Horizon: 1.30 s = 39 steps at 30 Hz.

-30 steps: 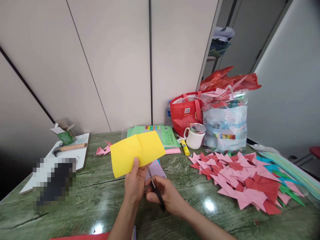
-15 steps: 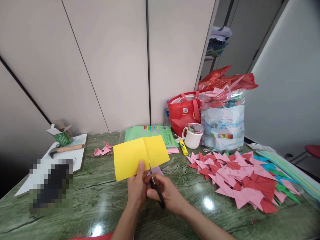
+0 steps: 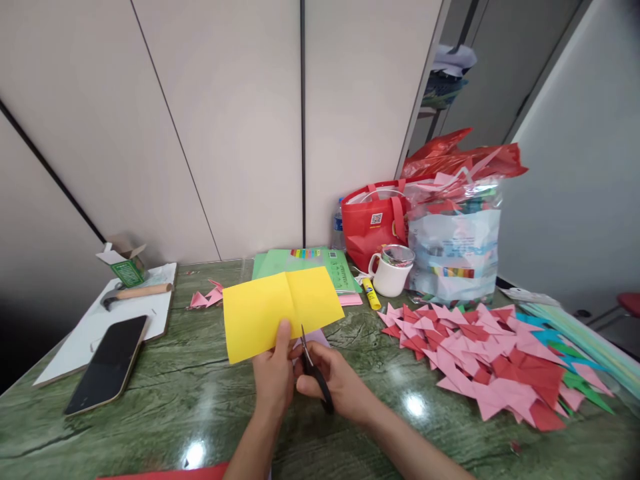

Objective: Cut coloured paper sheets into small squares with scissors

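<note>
My left hand [image 3: 274, 373] pinches the lower edge of a yellow sheet of paper [image 3: 257, 310], thumb on top. A crease runs down the sheet near its middle. My right hand [image 3: 336, 383] grips a pair of scissors [image 3: 317, 377] with black handles, its fingers wrapped round them. The scissor tips meet the sheet's lower edge at the crease, just right of my left thumb. How far the blades reach into the paper I cannot tell. Beneath my hands and the sheet, part of a purple paper [image 3: 317, 339] shows.
Folded pink and red paper pieces [image 3: 480, 353] are heaped at right. Behind stand a white mug [image 3: 390, 277], a yellow glue stick [image 3: 371, 294], green paper packs [image 3: 345, 273] and a red bag [image 3: 363, 230]. At left lie a phone [image 3: 107, 365] and a hammer [image 3: 137, 291] on a white board.
The view has shifted slightly, so the table items sit a little differently in the picture. My hands still hold the paper and scissors in nearly the same pose.
</note>
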Each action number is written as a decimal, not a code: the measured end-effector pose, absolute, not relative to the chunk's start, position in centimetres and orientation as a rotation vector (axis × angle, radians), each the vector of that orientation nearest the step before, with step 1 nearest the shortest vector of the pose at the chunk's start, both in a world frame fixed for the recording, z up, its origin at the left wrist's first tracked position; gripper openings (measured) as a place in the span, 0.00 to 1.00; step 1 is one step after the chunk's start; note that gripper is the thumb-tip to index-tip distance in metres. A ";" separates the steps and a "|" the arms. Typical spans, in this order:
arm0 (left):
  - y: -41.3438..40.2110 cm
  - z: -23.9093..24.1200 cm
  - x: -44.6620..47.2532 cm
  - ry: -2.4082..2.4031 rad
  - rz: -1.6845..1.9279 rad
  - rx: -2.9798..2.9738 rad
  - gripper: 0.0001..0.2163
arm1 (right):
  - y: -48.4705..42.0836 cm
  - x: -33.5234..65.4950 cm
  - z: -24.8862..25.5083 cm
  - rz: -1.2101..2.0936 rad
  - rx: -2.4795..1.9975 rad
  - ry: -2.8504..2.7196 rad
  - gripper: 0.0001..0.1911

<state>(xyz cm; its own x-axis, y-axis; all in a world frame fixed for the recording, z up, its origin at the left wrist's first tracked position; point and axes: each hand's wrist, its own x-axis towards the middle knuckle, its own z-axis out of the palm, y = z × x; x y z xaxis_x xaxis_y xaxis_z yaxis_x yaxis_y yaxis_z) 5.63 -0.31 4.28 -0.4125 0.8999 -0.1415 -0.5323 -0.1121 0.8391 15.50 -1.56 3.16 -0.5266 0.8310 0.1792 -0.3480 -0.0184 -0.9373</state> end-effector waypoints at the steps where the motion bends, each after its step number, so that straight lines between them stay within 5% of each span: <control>1: -0.3 4.1 5.6 1.081 1.733 0.510 0.19 | -1.6 15.5 3.0 1.689 -0.548 -1.371 0.20; 39: -0.6 3.0 6.2 1.349 1.745 0.717 0.15 | -2.5 15.9 2.2 1.560 -0.714 -1.432 0.20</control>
